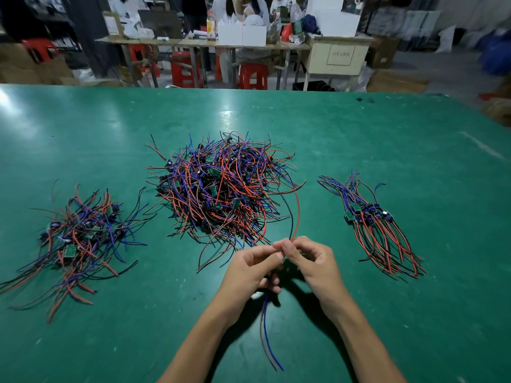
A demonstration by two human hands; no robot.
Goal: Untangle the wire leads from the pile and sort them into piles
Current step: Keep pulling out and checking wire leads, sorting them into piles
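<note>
Wire lead (295, 217) pinched, both hands; no legible writing.

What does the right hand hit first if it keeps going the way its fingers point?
The right hand points up and left, toward the left hand; their fingertips already meet around the held wires. Beyond that lies the big tangled pile, though depth is unclear.

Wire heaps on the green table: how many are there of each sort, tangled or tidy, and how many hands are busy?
Tangled heaps: 2, the big middle pile and the left pile
Tidy, lined-up heaps: 1, the right pile
Hands holding a wire lead: 2, left hand and right hand
Total: 3 heaps, 2 hands
</note>
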